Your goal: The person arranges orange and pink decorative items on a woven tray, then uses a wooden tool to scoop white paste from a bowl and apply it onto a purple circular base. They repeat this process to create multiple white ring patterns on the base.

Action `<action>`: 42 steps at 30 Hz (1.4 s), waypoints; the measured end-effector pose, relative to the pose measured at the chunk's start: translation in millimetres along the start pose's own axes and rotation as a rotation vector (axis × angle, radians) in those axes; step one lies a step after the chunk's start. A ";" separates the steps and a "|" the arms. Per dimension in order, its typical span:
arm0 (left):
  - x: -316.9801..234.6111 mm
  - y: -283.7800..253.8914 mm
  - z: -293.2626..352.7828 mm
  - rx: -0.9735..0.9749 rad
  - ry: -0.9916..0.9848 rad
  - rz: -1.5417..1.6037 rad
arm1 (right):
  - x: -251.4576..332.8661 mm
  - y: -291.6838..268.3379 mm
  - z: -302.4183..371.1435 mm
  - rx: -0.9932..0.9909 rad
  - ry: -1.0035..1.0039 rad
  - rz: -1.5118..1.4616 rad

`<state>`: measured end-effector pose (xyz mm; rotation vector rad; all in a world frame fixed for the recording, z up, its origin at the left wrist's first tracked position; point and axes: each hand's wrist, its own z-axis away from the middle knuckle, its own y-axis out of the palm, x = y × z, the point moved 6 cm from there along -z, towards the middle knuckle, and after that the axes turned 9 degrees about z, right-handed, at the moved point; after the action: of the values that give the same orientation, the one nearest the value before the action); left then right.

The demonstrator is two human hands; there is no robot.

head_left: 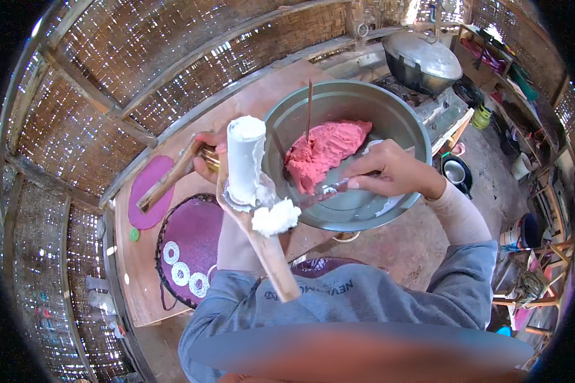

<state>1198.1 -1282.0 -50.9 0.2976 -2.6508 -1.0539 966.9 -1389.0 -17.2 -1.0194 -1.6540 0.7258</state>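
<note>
My left hand [212, 154] is wrapped round a wooden-handled dough press [271, 265]. Its upright cylinder [244, 163] is coated and topped with white dough, and a loose white lump [276, 217] clings beside its base. Over the basin, my right hand [390, 171] pinches a thin, flat, reddish-brown blade-like tool [322, 193] with white smears, its tip pointing toward the press. The large grey-green basin [418, 127] holds a mass of pink dough [332, 150]. A thin brown stick [310, 108] stands up from that dough.
On the wooden table [144, 287] at left, a round tray with a dark woven rim [158, 249] carries several white lacy rings [180, 273]. Behind it lie a magenta oval sheet [150, 191] and a green lid [134, 235]. A lidded metal pot [421, 60] stands far right.
</note>
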 end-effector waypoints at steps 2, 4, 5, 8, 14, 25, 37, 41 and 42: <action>-27.9 4.0 12.0 -0.030 0.023 -0.136 | -0.7 -20.8 8.1 -0.062 -0.009 -0.066; -63.2 16.0 21.4 -0.052 0.054 -0.306 | -17.9 -44.8 26.3 -0.098 0.074 -0.038; -83.3 24.1 24.5 -0.062 0.073 -0.386 | -29.4 -55.0 35.4 -0.098 0.153 0.021; -132.1 61.2 24.2 0.037 0.175 -0.393 | -66.3 -49.1 54.7 0.148 0.537 0.710; -104.9 102.0 25.1 -0.011 0.716 -1.274 | -110.2 32.6 34.8 0.495 0.496 1.133; 28.2 26.8 36.0 -0.021 0.646 -2.166 | -171.0 126.4 63.6 0.704 0.469 1.051; 21.3 20.8 36.6 -0.002 0.733 -2.000 | -73.6 78.2 44.1 0.921 0.362 0.974; -11.4 61.7 22.9 -0.012 0.548 -2.060 | -78.5 60.9 46.5 1.029 0.498 0.666; -39.7 76.6 19.8 0.001 0.330 -2.084 | -79.3 55.2 49.6 1.083 0.554 0.563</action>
<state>1222.2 -1203.3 -18.4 3.0245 -1.1755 -0.9620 944.6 -1433.2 -113.8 -0.7387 -0.3239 1.3427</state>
